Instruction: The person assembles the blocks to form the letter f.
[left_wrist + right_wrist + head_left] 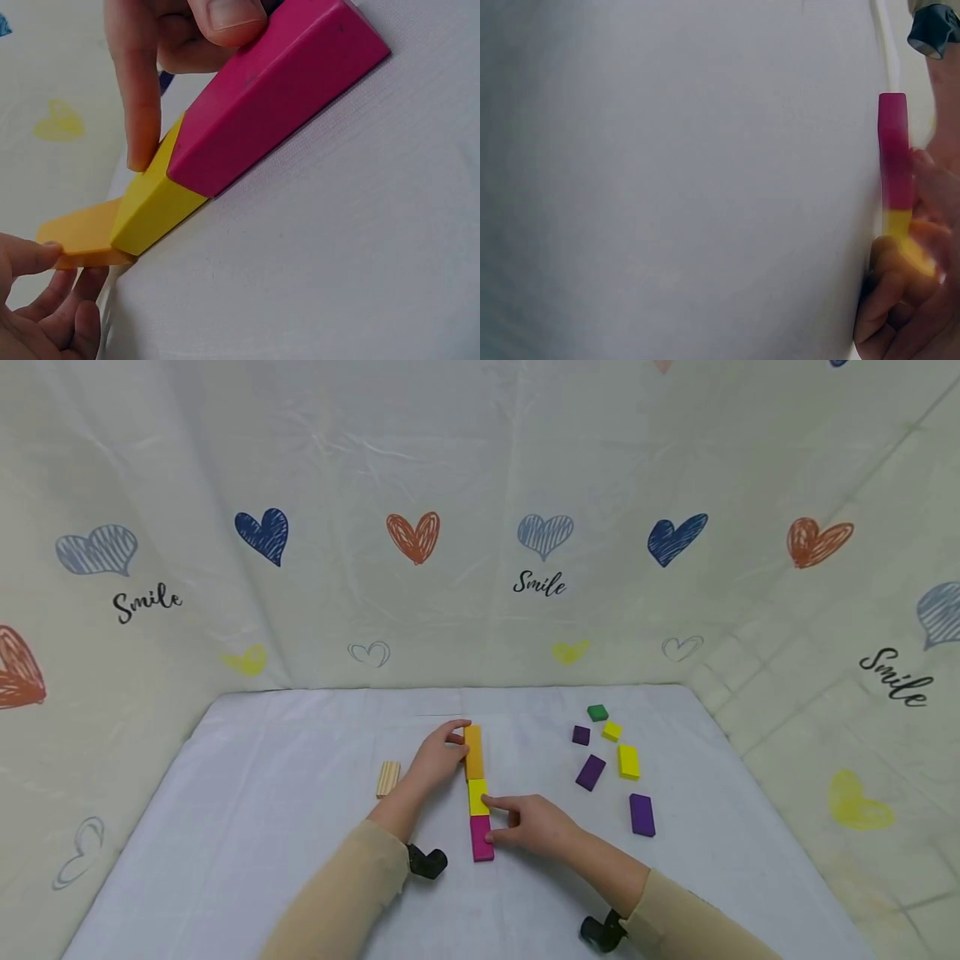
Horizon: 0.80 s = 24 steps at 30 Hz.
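An orange block (473,753), a yellow block (477,793) and a magenta block (482,842) lie end to end in a line on the white cloth. At the far end, my left hand (437,756) pinches the orange block; in the left wrist view its thumb is on one face and its fingers are against the other. My right hand (536,822) comes from the right. Its straight index finger touches the yellow block while its thumb rests on the magenta block (285,97). In the right wrist view the hands partly cover the yellow block.
Natural-wood pieces (387,779) lie left of the left hand. To the right are a green block (597,712), a small purple block (581,735), two larger purple blocks (591,772) and two yellow blocks (628,762). A heart-printed cloth (480,610) hangs behind the table.
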Each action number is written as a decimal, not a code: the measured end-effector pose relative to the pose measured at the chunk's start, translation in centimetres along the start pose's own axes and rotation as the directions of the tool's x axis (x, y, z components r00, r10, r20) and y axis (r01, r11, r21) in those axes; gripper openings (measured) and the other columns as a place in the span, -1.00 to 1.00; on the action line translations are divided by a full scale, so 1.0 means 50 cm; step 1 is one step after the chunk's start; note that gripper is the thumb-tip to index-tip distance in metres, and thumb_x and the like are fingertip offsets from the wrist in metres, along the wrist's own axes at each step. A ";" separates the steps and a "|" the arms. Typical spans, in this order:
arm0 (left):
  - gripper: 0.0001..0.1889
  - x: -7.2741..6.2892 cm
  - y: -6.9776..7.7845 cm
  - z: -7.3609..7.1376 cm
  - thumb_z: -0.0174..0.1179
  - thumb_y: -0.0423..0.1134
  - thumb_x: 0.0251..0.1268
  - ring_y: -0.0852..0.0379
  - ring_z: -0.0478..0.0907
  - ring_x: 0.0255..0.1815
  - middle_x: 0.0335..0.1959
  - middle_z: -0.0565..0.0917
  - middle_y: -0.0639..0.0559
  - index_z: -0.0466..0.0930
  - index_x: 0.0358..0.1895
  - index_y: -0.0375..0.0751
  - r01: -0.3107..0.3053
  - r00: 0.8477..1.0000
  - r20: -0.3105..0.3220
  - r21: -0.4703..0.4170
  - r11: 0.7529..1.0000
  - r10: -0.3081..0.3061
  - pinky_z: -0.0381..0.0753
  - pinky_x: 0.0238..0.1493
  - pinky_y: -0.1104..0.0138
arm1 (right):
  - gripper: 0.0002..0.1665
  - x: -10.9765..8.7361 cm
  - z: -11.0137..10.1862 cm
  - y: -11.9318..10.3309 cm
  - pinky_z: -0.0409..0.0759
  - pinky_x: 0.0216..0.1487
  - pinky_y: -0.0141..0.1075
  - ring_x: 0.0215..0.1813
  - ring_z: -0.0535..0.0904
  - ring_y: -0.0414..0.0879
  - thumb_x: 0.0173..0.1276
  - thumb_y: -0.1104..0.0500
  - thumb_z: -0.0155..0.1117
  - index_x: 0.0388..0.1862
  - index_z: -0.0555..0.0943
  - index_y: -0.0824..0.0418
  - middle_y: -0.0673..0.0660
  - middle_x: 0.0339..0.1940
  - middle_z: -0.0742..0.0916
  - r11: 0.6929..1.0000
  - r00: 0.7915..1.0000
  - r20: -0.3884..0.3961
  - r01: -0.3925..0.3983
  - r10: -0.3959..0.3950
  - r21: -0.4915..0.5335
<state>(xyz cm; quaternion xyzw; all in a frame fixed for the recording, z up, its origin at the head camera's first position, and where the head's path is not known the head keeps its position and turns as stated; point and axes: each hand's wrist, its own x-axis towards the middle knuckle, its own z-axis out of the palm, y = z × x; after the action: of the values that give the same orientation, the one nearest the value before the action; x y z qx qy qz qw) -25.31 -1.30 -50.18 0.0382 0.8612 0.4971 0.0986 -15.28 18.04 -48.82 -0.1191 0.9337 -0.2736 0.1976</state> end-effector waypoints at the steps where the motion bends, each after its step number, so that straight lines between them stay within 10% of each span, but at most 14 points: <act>1: -0.54 0.000 0.001 0.001 0.18 -0.21 0.44 -0.04 0.54 0.02 0.06 0.61 -0.07 0.46 0.35 0.17 -0.002 1.000 -0.001 0.000 1.000 0.002 0.57 0.10 0.10 | -0.23 0.000 0.000 0.000 0.42 -0.44 -0.39 -0.41 0.43 -0.15 0.15 -0.19 0.49 0.38 0.51 -0.18 -0.02 -0.53 0.54 1.000 1.000 0.000 0.000 0.000 -0.002; 24: -0.56 0.009 0.012 -0.008 0.18 -0.20 0.44 -0.01 0.53 -0.03 0.04 0.61 -0.09 0.47 0.35 0.09 0.001 0.996 0.094 0.081 0.997 -0.008 0.57 0.11 0.11 | -0.22 -0.002 0.001 -0.002 0.40 -0.45 -0.39 -0.42 0.43 -0.16 0.14 -0.20 0.49 0.37 0.52 -0.17 -0.02 -0.55 0.54 1.000 1.000 -0.002 -0.001 0.001 -0.007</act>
<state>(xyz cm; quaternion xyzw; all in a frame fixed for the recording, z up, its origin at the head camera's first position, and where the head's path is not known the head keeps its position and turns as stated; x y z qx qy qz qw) -25.85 -1.28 -49.54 0.0637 0.8751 0.4593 0.1388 -15.15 17.97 -48.78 -0.1191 0.9349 -0.2706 0.1964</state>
